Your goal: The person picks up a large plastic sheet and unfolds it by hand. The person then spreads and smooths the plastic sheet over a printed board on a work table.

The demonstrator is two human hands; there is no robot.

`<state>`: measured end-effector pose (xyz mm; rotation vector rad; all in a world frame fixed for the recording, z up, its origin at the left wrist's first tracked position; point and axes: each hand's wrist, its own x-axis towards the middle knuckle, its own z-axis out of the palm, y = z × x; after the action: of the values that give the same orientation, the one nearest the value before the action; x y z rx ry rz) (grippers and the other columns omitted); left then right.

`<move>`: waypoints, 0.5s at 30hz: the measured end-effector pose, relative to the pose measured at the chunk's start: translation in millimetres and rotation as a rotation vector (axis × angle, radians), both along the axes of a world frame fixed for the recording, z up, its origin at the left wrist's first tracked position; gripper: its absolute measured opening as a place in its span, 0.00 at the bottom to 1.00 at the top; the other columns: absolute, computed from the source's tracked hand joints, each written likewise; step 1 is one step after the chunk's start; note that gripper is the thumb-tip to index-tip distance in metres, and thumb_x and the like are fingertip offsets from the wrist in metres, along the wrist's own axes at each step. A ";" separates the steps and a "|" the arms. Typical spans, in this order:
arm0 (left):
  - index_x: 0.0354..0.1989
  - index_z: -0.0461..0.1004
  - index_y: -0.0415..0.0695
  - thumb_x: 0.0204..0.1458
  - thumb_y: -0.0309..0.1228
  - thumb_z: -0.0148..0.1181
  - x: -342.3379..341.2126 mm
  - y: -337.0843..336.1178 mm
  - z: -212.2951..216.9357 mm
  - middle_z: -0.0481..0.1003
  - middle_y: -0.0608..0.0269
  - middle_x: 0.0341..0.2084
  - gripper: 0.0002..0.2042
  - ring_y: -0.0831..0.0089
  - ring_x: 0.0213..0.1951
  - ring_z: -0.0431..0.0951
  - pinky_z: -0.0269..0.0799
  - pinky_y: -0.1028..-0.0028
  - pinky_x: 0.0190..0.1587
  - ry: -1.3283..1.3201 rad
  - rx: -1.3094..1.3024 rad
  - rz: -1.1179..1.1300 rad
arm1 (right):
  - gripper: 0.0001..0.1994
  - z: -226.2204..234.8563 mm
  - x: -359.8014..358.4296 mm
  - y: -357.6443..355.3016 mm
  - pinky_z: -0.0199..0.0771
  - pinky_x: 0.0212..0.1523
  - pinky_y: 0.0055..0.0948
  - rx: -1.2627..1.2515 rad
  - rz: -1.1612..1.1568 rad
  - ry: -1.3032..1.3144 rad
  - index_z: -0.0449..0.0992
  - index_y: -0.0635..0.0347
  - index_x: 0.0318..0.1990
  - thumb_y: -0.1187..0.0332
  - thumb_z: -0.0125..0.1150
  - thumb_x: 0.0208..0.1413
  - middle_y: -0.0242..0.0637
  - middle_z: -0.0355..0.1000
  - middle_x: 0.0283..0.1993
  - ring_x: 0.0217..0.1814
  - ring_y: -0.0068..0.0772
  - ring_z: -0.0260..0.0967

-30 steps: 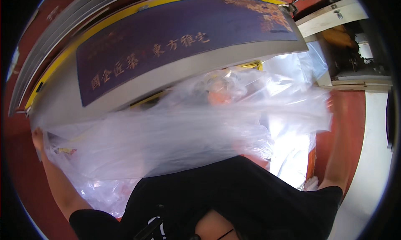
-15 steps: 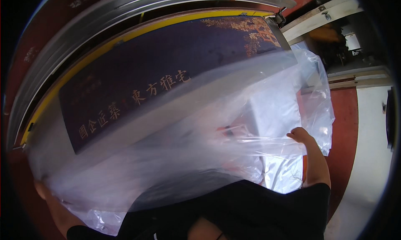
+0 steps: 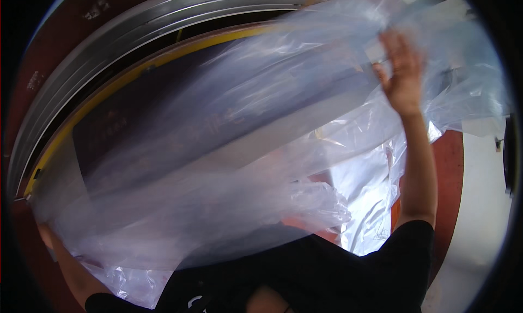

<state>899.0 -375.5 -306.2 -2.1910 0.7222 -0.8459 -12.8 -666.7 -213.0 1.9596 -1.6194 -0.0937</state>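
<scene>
A large clear plastic sheet (image 3: 218, 209) billows, blurred, across a wide dark blue panel (image 3: 103, 128) with gold characters. It covers most of the panel, whose left end shows more plainly. My right hand (image 3: 404, 76) is raised at the panel's far right corner, palm down against the plastic, fingers stretched and thumb apart. Loose film spreads past it to the right. My left hand (image 3: 46, 234) is low at the far left, by the sheet's near left edge. Its fingers are blurred and partly hidden, so its grip does not show.
A yellow edge strip (image 3: 103, 90) runs behind the panel, with long silver metal profiles (image 3: 136, 27) beyond it. Shiny silvery wrapping (image 3: 362, 204) lies at the near right, beside my right arm. The floor is red (image 3: 449, 171) and, further right, white (image 3: 482, 204).
My right hand has moved up and away from me to the far right corner, its closed fingers now spread. The plastic has swept over the panel with it. My left hand is nearly unmoved.
</scene>
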 end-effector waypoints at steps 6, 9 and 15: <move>0.42 0.57 0.42 0.46 0.36 0.33 10.8 1.8 -52.7 0.59 0.60 0.42 0.17 0.69 0.43 0.59 0.53 0.71 0.43 -0.047 0.170 0.100 | 0.15 -39.2 -24.1 -6.7 0.58 0.38 0.30 0.281 -0.147 -0.209 0.60 0.56 0.39 0.61 0.41 0.42 0.39 0.62 0.35 0.37 0.36 0.60; 0.43 0.57 0.42 0.46 0.37 0.33 3.7 15.6 -31.4 0.58 0.60 0.42 0.17 0.70 0.44 0.58 0.52 0.71 0.44 -0.128 0.278 0.137 | 0.09 18.1 -48.2 -27.3 0.62 0.31 0.29 0.836 -0.107 -0.038 0.64 0.60 0.29 0.66 0.43 0.41 0.39 0.65 0.27 0.27 0.37 0.62; 0.43 0.57 0.42 0.46 0.38 0.32 -51.8 -30.7 -15.0 0.57 0.61 0.43 0.18 0.70 0.45 0.57 0.51 0.71 0.45 -0.240 0.463 0.175 | 0.10 140.0 0.8 -49.9 0.61 0.31 0.24 -0.541 0.224 0.102 0.65 0.61 0.32 0.66 0.42 0.43 0.39 0.65 0.27 0.27 0.30 0.62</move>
<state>847.2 -406.3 -321.2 -1.6792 0.5338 -0.7480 -12.0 -716.6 -73.0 1.6620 -1.1915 0.2979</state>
